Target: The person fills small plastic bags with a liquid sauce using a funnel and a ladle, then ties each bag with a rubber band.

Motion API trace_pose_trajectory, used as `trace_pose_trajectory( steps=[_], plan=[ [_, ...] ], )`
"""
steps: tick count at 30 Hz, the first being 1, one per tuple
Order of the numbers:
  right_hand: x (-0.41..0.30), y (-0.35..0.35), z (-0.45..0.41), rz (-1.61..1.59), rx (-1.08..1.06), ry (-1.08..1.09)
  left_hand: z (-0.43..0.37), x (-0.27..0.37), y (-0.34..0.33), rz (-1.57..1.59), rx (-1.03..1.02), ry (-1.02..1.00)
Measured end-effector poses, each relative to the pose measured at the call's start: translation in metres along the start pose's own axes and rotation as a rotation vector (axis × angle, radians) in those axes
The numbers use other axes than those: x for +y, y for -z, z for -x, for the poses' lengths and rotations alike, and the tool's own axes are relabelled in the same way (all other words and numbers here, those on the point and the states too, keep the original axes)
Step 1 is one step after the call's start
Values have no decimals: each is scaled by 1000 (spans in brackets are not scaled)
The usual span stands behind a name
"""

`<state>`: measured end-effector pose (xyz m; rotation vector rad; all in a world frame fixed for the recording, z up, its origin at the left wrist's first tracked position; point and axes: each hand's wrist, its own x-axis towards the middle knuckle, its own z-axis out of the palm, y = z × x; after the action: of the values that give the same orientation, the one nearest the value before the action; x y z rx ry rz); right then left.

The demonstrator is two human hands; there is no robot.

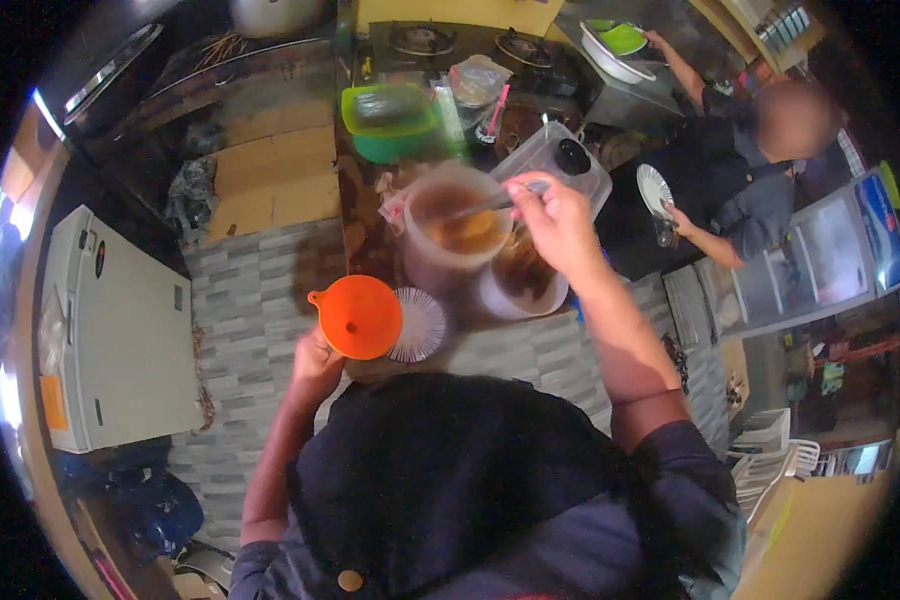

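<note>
In my left hand [319, 355] is an orange plastic funnel [360, 315], held low near the table's front edge; most of the fingers are hidden beneath it. A ribbed white plate [418, 324] shows just to the right of the funnel. My right hand [546, 214] grips the handle of a ladle or long spoon [487, 204], which slants down into a tall translucent tub [450, 262] of brown liquid. Beside it stands a second white tub [523, 300] with dark brown contents. Behind my right hand lies a clear plastic container or lid [596, 169] with a black round part.
A green basin [390, 142] and a clear plastic bag [480, 79] sit farther back, before a stove [420, 41]. On the right, a co-worker [720, 172] holds a white plate [654, 189] and touches a green basket [621, 37]. A chest freezer [131, 330] stands left.
</note>
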<state>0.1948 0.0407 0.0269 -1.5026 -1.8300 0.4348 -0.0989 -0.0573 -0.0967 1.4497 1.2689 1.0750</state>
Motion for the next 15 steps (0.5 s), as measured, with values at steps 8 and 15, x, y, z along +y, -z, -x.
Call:
trace_pose_trajectory(
  steps=[8,15],
  plan=[
    [33,-45,-21,33,47,60,6,-13,12,-54,-39,117],
    [69,-55,-41,121,87,15,13,-7,14,-79,28,169]
  ],
)
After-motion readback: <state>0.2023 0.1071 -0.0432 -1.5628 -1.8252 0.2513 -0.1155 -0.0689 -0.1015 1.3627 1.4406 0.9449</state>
